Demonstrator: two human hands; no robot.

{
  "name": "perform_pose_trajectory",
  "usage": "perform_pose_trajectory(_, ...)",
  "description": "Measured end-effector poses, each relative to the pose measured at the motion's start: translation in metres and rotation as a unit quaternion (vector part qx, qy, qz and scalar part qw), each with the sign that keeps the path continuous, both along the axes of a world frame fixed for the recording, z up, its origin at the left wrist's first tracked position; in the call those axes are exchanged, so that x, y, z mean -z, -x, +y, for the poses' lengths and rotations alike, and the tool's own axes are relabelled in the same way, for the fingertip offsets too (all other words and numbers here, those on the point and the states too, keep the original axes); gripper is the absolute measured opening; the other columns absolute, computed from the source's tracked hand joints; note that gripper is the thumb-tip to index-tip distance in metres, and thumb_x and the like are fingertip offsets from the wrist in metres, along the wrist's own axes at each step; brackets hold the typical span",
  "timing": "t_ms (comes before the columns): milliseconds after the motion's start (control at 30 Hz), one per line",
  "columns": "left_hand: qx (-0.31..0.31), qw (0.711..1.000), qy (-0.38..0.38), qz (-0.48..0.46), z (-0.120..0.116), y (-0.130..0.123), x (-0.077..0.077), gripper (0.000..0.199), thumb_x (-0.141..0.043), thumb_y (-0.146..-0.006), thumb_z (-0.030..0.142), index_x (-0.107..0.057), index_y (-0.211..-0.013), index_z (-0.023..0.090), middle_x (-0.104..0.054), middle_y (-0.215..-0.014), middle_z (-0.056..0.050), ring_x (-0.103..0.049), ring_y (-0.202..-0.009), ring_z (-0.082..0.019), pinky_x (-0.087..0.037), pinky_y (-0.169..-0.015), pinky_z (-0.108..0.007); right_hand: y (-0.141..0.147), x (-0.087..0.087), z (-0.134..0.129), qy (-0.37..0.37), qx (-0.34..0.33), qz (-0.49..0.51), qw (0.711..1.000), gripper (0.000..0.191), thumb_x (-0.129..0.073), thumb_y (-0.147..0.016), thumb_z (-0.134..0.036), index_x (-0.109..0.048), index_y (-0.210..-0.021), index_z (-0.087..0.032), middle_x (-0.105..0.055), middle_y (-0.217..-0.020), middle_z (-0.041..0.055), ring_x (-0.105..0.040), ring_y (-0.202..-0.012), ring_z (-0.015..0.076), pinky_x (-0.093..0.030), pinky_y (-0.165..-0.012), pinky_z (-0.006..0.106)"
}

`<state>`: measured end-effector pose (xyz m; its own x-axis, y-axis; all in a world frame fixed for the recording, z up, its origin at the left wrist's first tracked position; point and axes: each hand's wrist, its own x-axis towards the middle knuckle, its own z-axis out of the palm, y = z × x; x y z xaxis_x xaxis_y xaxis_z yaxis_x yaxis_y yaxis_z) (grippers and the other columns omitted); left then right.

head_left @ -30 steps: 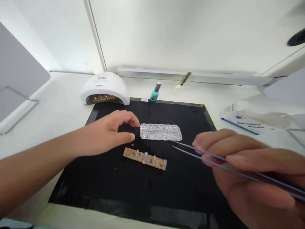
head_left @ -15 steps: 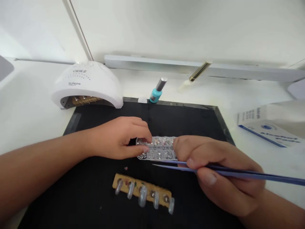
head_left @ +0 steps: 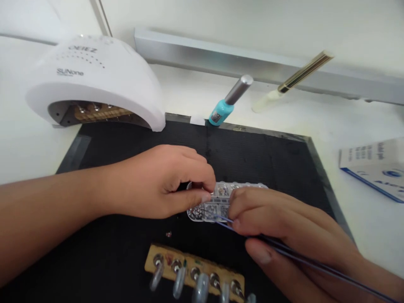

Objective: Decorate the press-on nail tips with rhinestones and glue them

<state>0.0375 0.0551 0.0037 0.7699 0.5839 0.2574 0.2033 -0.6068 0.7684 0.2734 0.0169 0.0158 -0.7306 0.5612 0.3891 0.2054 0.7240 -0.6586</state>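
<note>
A clear compartment case (head_left: pixel 222 191) of small shiny rhinestones lies on a black mat (head_left: pixel 249 155). My left hand (head_left: pixel 176 181) is closed at its left end, thumb and forefinger bent together on the case. My right hand (head_left: pixel 280 231) grips blue tweezers (head_left: pixel 315 260) and rests over the right part of the case. The tweezer tips reach the front row of compartments; whether they hold a stone is too small to tell. Nearer me, a wooden stand (head_left: pixel 186 261) carries several clear false nails (head_left: pixel 179 283) on metal posts.
A white nail lamp (head_left: pixel 104 71) stands at the back left with another wooden stand (head_left: pixel 101 112) inside. Behind the mat are a turquoise polish bottle (head_left: pixel 222 111) and a gold-capped bottle (head_left: pixel 268 101). A white and blue box (head_left: pixel 375 164) sits at right. One small gem (head_left: pixel 168 234) lies loose.
The tweezer tips have moved from in front of the case onto its front compartments. My left thumb and forefinger have drawn closer together. The camera view is now nearer.
</note>
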Motion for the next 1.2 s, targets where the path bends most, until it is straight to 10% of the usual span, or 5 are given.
perform_pose_trajectory(1200,-0.001,1.000,0.002,0.003,-0.001,0.001,-0.002,0.009,-0.059,-0.091,0.011,-0.066,-0.088,0.016,-0.064,-0.076,0.002,-0.060,-0.079,-0.011,-0.044,-0.075,-0.021,0.002,-0.013,-0.010,0.001,0.083,-0.140,0.987,0.007,-0.052,-0.098,-0.020,-0.057,-0.099,-0.024,-0.073,-0.091,0.0025,-0.073,-0.082,0.0144,-0.061,-0.078,0.021)
